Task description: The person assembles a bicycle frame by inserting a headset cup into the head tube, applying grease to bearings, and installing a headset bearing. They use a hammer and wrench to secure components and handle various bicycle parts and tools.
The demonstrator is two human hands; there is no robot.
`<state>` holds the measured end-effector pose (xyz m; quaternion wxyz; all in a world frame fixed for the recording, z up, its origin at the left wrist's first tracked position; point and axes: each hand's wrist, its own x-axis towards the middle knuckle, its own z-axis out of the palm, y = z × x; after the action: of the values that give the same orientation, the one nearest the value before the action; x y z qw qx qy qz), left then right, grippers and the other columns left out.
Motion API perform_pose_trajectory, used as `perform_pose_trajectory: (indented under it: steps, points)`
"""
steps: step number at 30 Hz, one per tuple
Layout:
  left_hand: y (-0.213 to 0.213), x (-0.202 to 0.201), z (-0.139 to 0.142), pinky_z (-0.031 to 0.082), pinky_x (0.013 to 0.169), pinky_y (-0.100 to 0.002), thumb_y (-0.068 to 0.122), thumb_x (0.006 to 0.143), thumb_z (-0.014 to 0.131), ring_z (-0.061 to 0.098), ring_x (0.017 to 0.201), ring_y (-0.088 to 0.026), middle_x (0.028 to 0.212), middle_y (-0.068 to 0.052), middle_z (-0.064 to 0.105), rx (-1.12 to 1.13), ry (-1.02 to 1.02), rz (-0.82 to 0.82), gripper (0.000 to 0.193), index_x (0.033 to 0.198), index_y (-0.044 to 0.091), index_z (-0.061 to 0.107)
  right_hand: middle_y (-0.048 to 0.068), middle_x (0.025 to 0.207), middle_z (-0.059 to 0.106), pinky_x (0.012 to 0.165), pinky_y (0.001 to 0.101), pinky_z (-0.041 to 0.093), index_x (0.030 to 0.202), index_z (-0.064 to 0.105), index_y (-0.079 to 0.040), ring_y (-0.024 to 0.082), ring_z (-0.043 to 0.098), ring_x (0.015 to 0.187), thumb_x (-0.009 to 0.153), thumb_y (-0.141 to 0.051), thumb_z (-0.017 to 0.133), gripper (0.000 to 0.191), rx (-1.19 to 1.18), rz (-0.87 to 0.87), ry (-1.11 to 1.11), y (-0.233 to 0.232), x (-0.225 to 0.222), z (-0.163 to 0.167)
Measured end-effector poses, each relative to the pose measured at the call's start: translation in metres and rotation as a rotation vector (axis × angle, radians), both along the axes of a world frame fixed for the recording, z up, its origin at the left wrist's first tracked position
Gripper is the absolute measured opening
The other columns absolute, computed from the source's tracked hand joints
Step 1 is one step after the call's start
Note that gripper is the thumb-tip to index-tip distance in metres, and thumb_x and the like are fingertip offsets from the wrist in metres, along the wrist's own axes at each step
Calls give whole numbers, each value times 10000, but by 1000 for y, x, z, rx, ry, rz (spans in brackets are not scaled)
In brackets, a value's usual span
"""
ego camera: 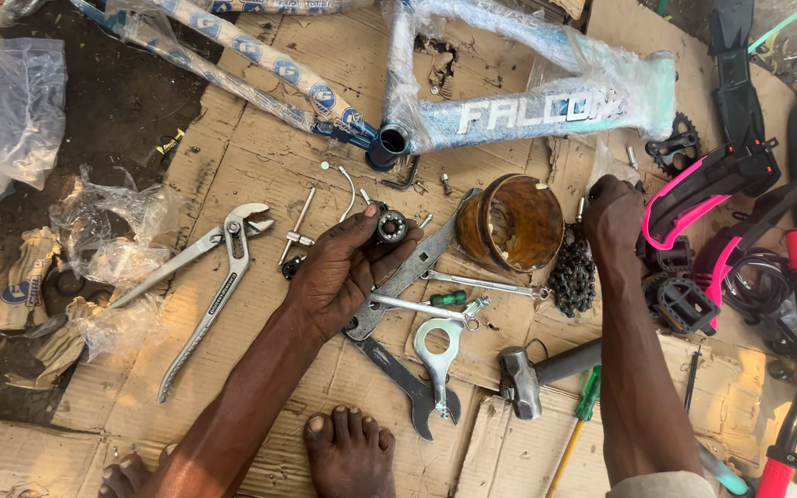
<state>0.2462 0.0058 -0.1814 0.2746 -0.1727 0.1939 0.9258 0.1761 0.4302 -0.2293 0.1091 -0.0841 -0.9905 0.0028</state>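
Head view: left hand fingers pinch a round bearing, hole facing up; right hand fingers closed, contents hidden.

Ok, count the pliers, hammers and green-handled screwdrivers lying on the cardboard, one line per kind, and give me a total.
Pliers: 1
Hammer: 1
Green-handled screwdrivers: 2, a long one beside the hammer and a small one among the spanners
Total: 4

Both hands outstretched, fingers curled
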Motion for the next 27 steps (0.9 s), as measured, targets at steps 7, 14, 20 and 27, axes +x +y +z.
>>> perform_pose_trajectory:
  steps: [7,14,20,27]
  points:
    - [-3,2,-1,636,754,-284,326,1000,624,716,875,-176,991,-122,719,-173,10,-33,342,1091,-3,652,277,839,719,615,509,558,918,750,21,386,712,670,856,20,589,172,-40,-12,3,8,-1,1]
    - [-3,0,-2,633,821,-270,298,988,646,721,954,-197,1051,-168,723,-148,1,-14,363,1113,-43,646,214,821,724,502,437,536,929,738,27,294,687,607,907,63,593,151,4,-63,33,5,5,13]
    - [-1,0,1,577,933,-308,216,1010,595,709,1110,-265,1136,-226,701,27,-2,5,309,1101,-80,598,74,938,739,788,255,579,1050,719,-16,134,694,828,945,-15,760,112,-941,6,268,-73,44,103]
    - [2,0,5,574,936,-303,217,999,586,714,1097,-265,1118,-213,704,34,19,-14,308,1075,-80,616,66,1026,719,773,279,599,1071,718,-49,118,687,895,945,-25,726,128,-987,364,-26,-223,84,133]
